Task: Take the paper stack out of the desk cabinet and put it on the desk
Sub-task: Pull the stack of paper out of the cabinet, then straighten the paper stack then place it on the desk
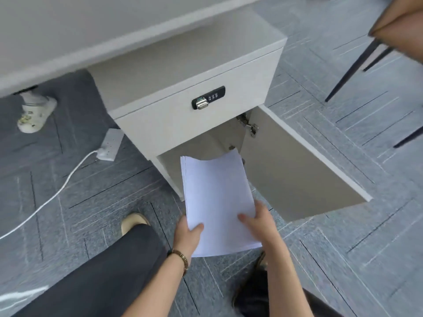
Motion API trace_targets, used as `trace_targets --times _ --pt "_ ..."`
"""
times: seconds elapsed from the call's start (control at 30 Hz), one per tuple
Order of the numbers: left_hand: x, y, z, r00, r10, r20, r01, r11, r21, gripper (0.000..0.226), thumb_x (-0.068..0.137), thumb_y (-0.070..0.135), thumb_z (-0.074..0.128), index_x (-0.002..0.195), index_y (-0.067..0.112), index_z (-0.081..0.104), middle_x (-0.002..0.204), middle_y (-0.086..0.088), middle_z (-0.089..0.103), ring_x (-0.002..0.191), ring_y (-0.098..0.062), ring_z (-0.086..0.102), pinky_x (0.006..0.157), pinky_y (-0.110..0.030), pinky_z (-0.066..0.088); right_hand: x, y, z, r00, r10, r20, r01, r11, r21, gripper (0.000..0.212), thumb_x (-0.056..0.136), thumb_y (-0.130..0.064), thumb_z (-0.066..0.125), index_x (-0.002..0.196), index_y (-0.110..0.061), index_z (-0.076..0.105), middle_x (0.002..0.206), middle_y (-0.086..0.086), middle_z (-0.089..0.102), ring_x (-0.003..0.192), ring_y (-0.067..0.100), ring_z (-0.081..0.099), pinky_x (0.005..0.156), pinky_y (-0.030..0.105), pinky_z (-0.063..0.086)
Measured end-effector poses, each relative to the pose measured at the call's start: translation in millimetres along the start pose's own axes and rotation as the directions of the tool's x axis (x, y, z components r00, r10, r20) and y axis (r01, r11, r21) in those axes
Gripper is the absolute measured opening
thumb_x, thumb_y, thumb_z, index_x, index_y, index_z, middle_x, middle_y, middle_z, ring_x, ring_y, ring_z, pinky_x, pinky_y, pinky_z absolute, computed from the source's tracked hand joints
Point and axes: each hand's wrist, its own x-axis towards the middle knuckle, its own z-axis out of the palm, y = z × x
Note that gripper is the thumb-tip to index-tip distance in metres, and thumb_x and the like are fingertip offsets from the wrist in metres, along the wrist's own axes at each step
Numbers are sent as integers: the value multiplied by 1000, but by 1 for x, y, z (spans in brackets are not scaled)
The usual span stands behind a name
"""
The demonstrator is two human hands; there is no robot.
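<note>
while both hands grip its near end, the thin stack of plain white paper sheets [217, 202] hangs in the lower centre of the frame, in front of the open lower compartment of the pale grey laminate desk cabinet [190, 124], its far edge sagging in a shallow curve. the left hand [186, 236] is closed on the stack's near left corner, thumb on top and fingers hidden beneath; a slim gold-toned bracelet [180, 259] circles that wrist. the right hand [258, 221] is closed on the near right edge, thumb pressed flat on the top sheet. the stack looks clear of the cabinet, so the step in hand is probably the lift to the smooth pale grey desk top [68, 30] across the upper left of the frame.

to do it well, keep both thumbs pinching firmly so the slick sheets do not fan apart, and support the stack from underneath, since loose paper this thin droops and slides. raise it level and bring it over the desk's front edge rather than brushing against it.

the flat cabinet door [297, 165] stands swung open at right on a metal hinge [249, 125]. above it, the drawer front carries a black combination lock [208, 97] with a shiny latch. the grey carpet tiles [343, 225] look coarse and striped; a white power strip [109, 145] with a rounded cable lies at left.
</note>
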Motion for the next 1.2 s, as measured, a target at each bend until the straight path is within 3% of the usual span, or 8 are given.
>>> trace_targets --times 0.1,0.3,0.43,0.73,0.87,0.97,1.07,1.2 --pt "-58 5 -15 999 46 10 -46 999 14 24 88 7 62 111 11 56 114 -7 64 101 -25 61 90 -37 50 -66 -11 -16 998 -30 -47 30 1000 -5 52 75 -32 68 124 -17 59 112 4 68 105 30 63 89 43 51" --pt "-168 14 -54 979 203 35 -201 979 -37 14 89 8 61 101 13 55 100 1 63 87 -15 59 70 -27 44 -194 -33 -39 975 -106 -193 126 987 95 34 82 -17 72 115 -18 62 104 0 68 100 25 63 81 36 50" --pt "-224 25 -88 941 334 44 -329 940 -94 20 86 9 64 103 18 60 107 0 68 95 -19 63 82 -31 48 -267 -54 -50 949 -186 -255 233 957 171 26 83 -14 72 107 -19 64 102 2 71 96 23 67 73 31 50" --pt "-309 76 -192 894 399 203 -322 888 -329 30 83 -4 64 99 22 62 93 -1 73 86 -22 69 71 -35 56 -391 -126 -42 858 -374 -352 455 872 182 34 74 -29 73 107 -27 66 104 -2 74 99 23 69 90 50 55" --pt "-331 96 -237 901 408 146 -332 866 -374 47 73 10 70 118 13 58 110 -6 70 99 -27 67 84 -45 56 -423 -173 -27 808 -473 -352 547 824 150 33 76 -29 72 108 -33 66 106 -5 73 100 20 69 92 52 55" --pt "-342 111 -270 878 475 66 -398 798 -452 30 81 13 71 111 14 63 104 -4 72 93 -23 69 75 -36 56 -439 -214 -14 771 -539 -339 600 793 102 31 77 -31 71 107 -35 65 104 -8 73 99 19 69 90 52 54" --pt "-346 125 -308 869 494 29 -404 742 -535 19 84 19 71 103 18 69 103 -4 75 95 -27 70 82 -41 56 -443 -254 0 731 -610 -307 650 759 41 32 75 -36 70 105 -28 62 103 -3 73 98 23 69 88 57 54" --pt "-341 139 -362 808 584 -76 -519 645 -561 15 89 13 66 103 20 67 101 2 74 92 -18 69 71 -32 54 -448 -309 27 690 -674 -265 707 705 48 32 81 -28 70 112 -29 63 107 -8 73 100 15 70 89 49 56"
